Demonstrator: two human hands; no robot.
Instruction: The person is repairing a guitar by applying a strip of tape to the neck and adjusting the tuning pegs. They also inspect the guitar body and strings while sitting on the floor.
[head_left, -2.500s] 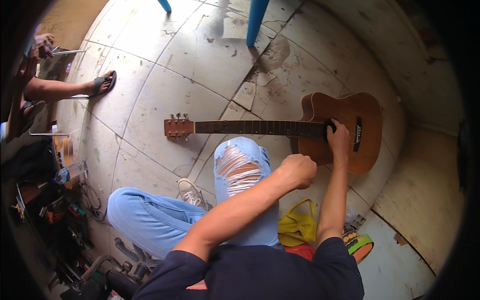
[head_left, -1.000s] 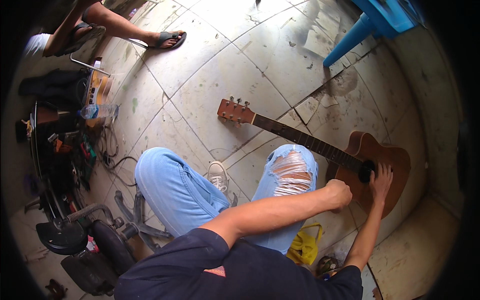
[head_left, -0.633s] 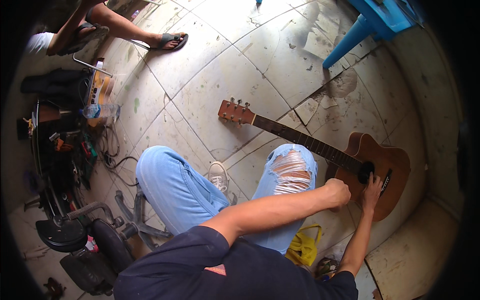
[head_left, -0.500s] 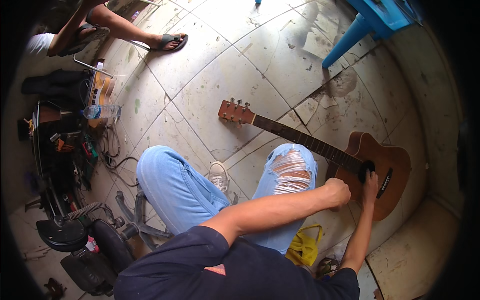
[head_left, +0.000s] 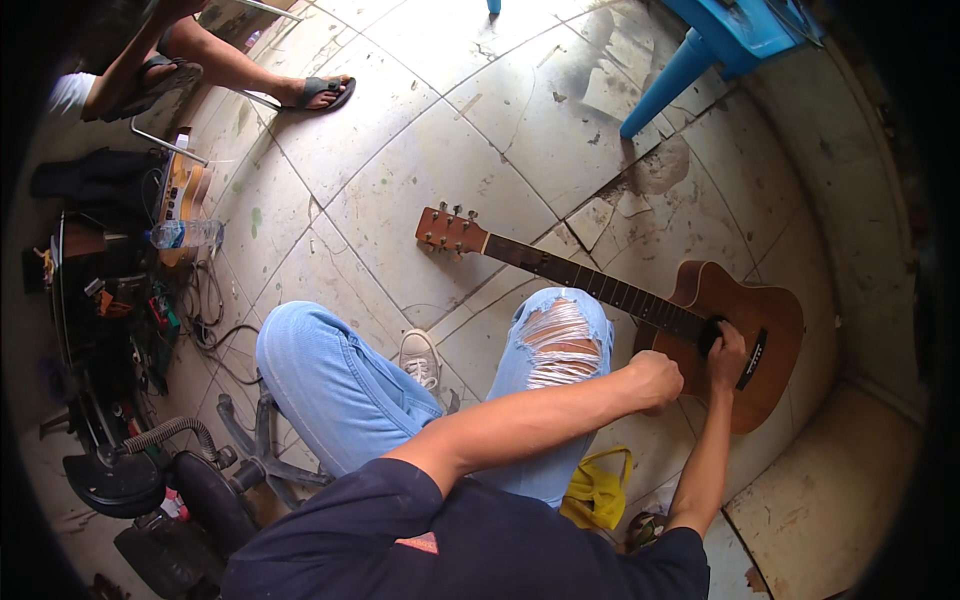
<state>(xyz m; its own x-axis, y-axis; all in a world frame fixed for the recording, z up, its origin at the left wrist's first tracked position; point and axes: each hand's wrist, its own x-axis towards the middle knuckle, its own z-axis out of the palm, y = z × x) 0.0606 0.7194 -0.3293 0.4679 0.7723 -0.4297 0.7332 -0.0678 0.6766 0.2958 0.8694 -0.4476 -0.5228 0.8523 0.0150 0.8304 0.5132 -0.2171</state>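
On a cracked, stained tile floor (head_left: 420, 170), in a room with a blue plastic seat (head_left: 738, 40) by the far right corner and another person's sandalled foot (head_left: 322, 92) toward the far left, a brown acoustic guitar (head_left: 770, 305) lies face up near the floor's right edge, its headstock (head_left: 447, 231) pointing left. The right hand (head_left: 728, 355), spread flat over the guitar's top a second ago, has since drawn in, fingers bent at the soundhole (head_left: 710, 336), leaving the black bridge (head_left: 754, 358) in plain view; whether the fingertips grip anything cannot be told. The work now appears centred on the opening. The left hand (head_left: 656, 382) remains balled in a fist at the guitar's near side, beside a ripped denim knee (head_left: 563, 345), any contents hidden. The guitar itself shows no clear shift on the tiles.
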